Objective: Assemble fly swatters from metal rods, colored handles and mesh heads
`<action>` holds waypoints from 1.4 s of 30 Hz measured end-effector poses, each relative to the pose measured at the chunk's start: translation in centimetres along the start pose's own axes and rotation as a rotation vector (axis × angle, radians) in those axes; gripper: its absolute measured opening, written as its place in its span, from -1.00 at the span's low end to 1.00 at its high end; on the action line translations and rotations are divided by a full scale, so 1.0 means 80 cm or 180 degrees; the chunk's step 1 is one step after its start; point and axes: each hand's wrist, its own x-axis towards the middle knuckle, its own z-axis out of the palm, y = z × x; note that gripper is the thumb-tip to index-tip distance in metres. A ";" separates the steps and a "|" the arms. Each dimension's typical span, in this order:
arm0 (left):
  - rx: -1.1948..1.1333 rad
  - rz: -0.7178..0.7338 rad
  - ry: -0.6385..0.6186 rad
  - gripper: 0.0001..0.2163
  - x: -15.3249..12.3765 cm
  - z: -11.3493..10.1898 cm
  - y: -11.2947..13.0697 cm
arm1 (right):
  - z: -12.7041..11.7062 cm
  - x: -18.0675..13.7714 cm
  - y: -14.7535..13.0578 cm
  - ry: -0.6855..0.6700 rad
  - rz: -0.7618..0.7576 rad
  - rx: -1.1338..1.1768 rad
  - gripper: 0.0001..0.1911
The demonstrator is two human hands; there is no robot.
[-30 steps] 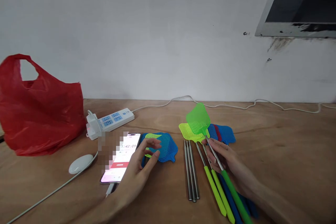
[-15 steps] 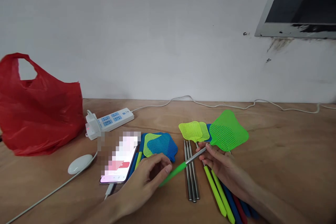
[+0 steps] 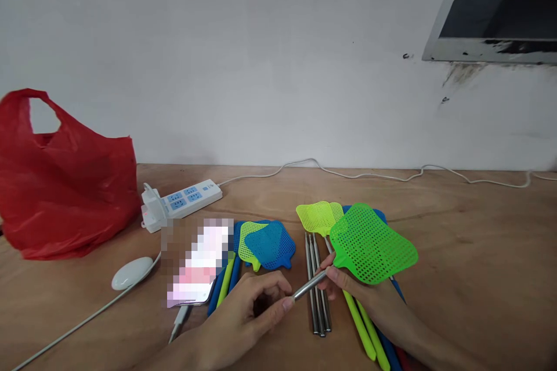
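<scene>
A bright green fly swatter (image 3: 372, 246) is held between both hands, tilted with its mesh head up to the right. My right hand (image 3: 357, 293) pinches the metal rod just below the head. Around the rod's lower end, the fingers of my left hand (image 3: 256, 313) are closed; the green handle is hidden there. Several loose metal rods (image 3: 319, 301) lie side by side beneath the held rod. Yellow-green swatters (image 3: 315, 217) lie behind my right hand, their handles (image 3: 363, 330) running under the wrist. Blue and yellow-green swatters (image 3: 268, 243) lie beyond my left hand.
A lit phone (image 3: 202, 266), partly blurred out, lies left of my left hand with a cable plugged in. Behind it is a white power strip (image 3: 185, 200). A rounded white device (image 3: 131, 273) and a red plastic bag (image 3: 69, 185) stand further left on the wooden table (image 3: 470, 232).
The green swatter has come lower and closer, its head tilting further over. My left hand has moved right and closed over the handle, which showed green before. My right hand has moved slightly down and left.
</scene>
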 end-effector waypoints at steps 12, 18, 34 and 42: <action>0.0001 0.0065 0.0027 -0.68 0.000 -0.002 0.011 | 0.002 -0.002 0.015 0.0623 -0.0362 0.0043 -0.65; 0.0045 0.0061 0.0030 -0.68 0.001 -0.004 0.014 | -0.003 0.002 0.020 0.0905 -0.0259 0.0309 -0.64; -0.0134 0.0042 0.0012 -0.67 0.002 -0.007 0.015 | -0.015 0.003 0.024 0.0702 -0.0372 0.0150 -0.72; 0.0041 -0.0005 0.0052 -0.67 0.000 -0.005 0.012 | -0.017 0.009 0.019 0.0207 -0.0131 0.1105 -0.69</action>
